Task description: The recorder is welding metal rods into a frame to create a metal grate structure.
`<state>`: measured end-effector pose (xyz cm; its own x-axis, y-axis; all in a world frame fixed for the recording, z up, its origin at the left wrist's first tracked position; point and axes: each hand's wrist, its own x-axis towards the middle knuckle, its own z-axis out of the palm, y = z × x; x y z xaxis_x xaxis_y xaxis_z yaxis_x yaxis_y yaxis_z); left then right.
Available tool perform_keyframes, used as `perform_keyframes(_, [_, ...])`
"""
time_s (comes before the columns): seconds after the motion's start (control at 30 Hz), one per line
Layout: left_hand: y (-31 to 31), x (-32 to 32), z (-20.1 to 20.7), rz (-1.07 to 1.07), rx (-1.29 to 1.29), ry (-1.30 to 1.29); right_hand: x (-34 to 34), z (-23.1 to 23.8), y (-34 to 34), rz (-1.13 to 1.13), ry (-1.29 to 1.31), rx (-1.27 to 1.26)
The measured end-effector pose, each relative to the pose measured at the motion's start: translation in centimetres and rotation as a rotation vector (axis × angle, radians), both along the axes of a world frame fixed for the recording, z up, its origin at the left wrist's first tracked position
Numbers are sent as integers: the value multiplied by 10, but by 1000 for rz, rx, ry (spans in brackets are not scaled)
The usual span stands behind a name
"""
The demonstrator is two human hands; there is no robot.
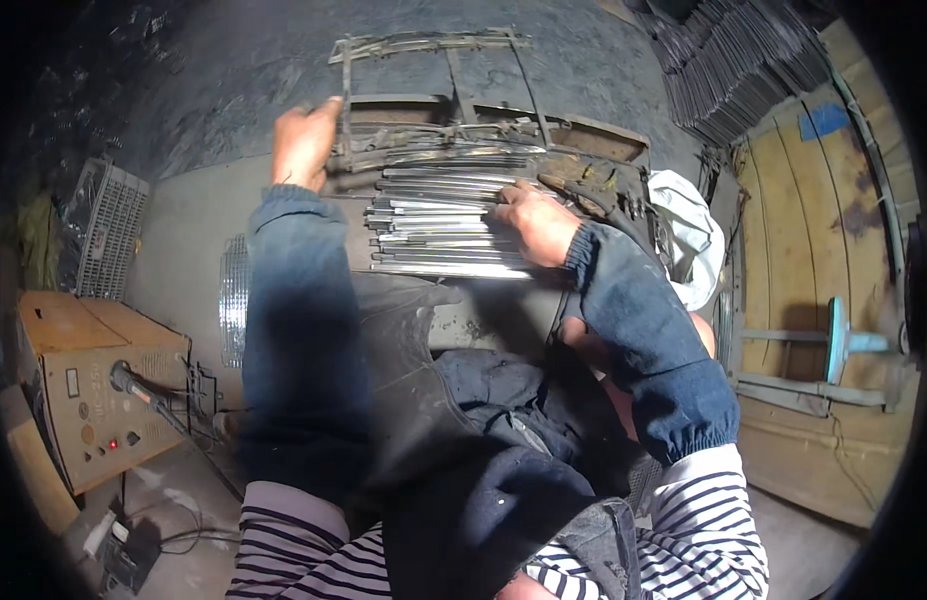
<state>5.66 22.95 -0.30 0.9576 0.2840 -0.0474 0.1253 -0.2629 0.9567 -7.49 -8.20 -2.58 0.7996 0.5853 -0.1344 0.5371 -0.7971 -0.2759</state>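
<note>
My left hand [306, 145], its fingers closed, grips the left end of a rectangular metal frame [458, 82] made of thin dark bars. The frame rests at the far side of the work surface. Nearer me lies a row of shiny metal strips [434, 222], side by side and running left to right. Over their right part is my right hand [539, 222], with fingers curled down on a strip; the fingertips are partly hidden. Dark sleeve covers reach both wrists.
A tan welding machine [114, 395] with a thick cable stands at left. Behind it leans a grey plastic crate [112, 228]. Folded dark metal pieces [739, 65] are stacked at the far right. White cloth [687, 235] hangs beside the work surface, near wooden boards [799, 190].
</note>
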Motion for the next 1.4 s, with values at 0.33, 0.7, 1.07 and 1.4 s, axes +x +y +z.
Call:
perform_keyframes(0.33, [-18, 3, -1, -147, 48, 35, 9, -10, -15, -17, -30, 45])
perform_keyframes(0.7, [-23, -15, 10, -141, 213, 35, 5, 45, -22, -45, -198, 370])
perform_keyframes(1.07, [-28, -8, -2, -163, 342, -45, 127, 64, -82, -503, -333, 315])
perform_keyframes(1.4, [-32, -16, 12, -195, 290, 7, 158, 54, -71, -574, -321, 144])
